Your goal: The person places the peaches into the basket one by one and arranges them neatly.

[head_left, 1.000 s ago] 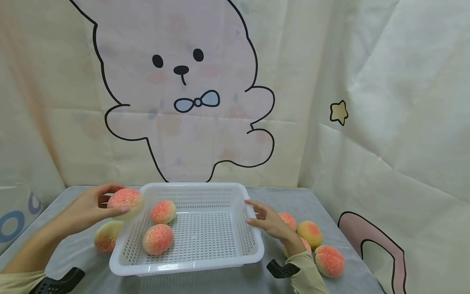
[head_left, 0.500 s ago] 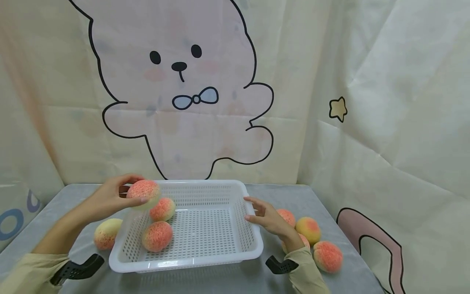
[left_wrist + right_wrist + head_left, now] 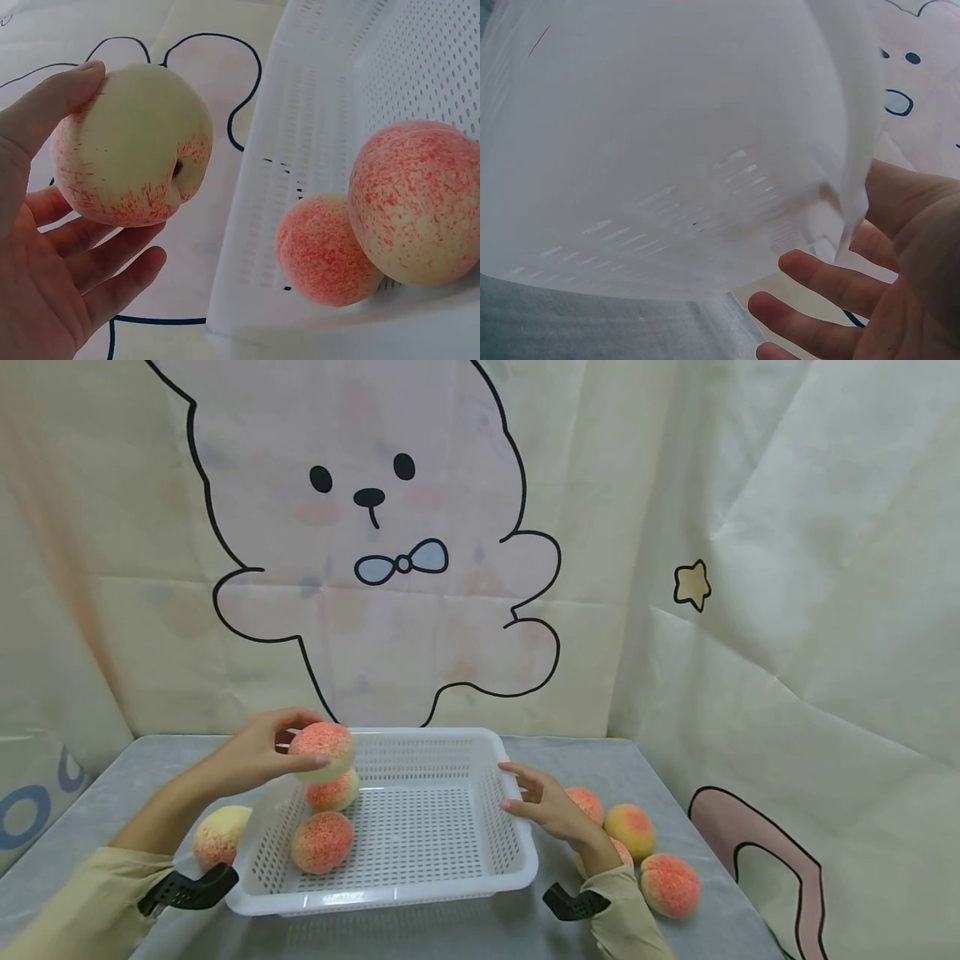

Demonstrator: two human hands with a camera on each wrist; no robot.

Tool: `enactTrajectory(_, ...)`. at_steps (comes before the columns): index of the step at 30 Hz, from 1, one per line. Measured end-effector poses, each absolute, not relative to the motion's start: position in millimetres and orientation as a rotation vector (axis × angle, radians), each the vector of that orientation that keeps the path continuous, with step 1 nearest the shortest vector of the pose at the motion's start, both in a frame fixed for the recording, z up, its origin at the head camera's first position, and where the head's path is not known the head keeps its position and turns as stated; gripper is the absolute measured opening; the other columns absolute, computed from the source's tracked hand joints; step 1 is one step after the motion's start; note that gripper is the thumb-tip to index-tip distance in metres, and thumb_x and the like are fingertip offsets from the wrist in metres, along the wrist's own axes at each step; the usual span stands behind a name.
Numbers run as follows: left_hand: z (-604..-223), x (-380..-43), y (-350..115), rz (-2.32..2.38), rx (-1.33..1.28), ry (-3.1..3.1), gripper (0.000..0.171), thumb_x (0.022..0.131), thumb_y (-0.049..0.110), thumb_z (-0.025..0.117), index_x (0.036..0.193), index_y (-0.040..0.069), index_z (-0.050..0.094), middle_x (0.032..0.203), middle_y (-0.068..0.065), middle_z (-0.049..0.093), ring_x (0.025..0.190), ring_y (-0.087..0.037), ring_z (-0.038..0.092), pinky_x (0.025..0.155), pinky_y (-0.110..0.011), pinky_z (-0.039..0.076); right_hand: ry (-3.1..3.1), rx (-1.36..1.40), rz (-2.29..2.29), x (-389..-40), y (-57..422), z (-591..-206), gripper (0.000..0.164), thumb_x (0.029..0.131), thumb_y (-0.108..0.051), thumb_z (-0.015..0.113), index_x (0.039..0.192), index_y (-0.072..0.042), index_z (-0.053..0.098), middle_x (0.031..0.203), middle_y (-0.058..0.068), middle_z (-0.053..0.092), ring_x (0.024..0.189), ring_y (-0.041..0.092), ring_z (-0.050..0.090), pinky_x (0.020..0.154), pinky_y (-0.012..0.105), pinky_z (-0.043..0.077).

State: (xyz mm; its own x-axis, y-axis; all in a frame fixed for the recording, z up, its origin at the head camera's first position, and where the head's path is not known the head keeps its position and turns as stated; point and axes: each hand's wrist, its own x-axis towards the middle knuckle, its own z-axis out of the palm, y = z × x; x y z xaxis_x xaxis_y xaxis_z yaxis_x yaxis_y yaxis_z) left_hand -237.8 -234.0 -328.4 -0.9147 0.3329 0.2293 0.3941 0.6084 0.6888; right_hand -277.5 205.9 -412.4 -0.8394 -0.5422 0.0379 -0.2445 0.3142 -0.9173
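A peach [image 3: 321,745] with a red-speckled top and pale underside is held by my left hand [image 3: 258,753], over the left side of a white plastic basket [image 3: 390,900]. In the left wrist view, thumb and fingers grip this peach [image 3: 135,146] outside the basket's wall, its stem hollow showing. Two more peaches lie inside the basket: one nearer [image 3: 322,843], one farther [image 3: 335,792] and partly hidden behind the held one. At the basket's right rim my right hand [image 3: 551,810] grips the edge; the right wrist view shows its fingers [image 3: 832,285] around the rim [image 3: 859,112].
A yellowish peach [image 3: 219,833] sits on the grey tabletop [image 3: 420,935], left of the basket. Several peaches [image 3: 670,885] are grouped to the right, partly behind the right forearm. A curtain with a cartoon animal [image 3: 420,643] hangs behind the table.
My left hand has carried the peach to the right, from the basket's left edge to above the peaches inside. The right hand and basket have stayed in place.
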Motion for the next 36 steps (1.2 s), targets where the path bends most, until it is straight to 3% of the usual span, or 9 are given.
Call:
enactTrajectory(15,-334.5,-262.4,-208.4,-1.146,-0.723,-2.818,0.052,0.087,0.037,0.079,0.125,0.004,0.064,0.122,-0.013,0.068,0.103,-0.022,0.066,0.082,-0.032,0.055,2.281,-0.769,-1.558,-279.6,208.1,-416.6,0.071,0.098,-0.019,0.067,0.157,-0.004,0.032,0.145,0.028,0.053,0.114,0.033,0.068,0.087,0.034,0.061)
enactTrajectory(22,-336.2,-267.5,-194.3,-1.137,-0.702,-2.890,0.060,0.084,0.039,0.080,0.127,0.002,0.061,0.126,-0.016,0.066,0.106,-0.025,0.064,0.084,-0.036,0.055,2.282,-0.754,-1.557,-278.6,207.8,-415.8,0.072,0.098,-0.021,0.068,0.157,-0.004,0.032,0.146,0.028,0.053,0.116,0.033,0.067,0.088,0.034,0.060)
enactTrajectory(30,-342.1,-274.0,-180.5,-1.183,-0.780,-2.893,0.057,0.081,0.030,0.084,0.123,-0.002,0.061,0.123,-0.019,0.066,0.110,-0.032,0.065,0.089,-0.044,0.057,2.262,-0.770,-1.564,-278.4,208.0,-415.8,0.072,0.098,-0.019,0.067,0.157,-0.001,0.030,0.146,0.030,0.052,0.114,0.031,0.068,0.086,0.033,0.061)
enactTrajectory(36,-345.9,-278.8,-174.1,-1.220,-0.784,-2.932,0.053,0.080,0.025,0.085,0.120,-0.001,0.061,0.122,-0.018,0.066,0.103,-0.025,0.066,0.086,-0.038,0.058,2.260,-0.780,-1.561,-278.3,208.5,-415.7,0.072,0.099,-0.019,0.067,0.157,0.000,0.029,0.146,0.031,0.051,0.114,0.030,0.068,0.087,0.035,0.061)
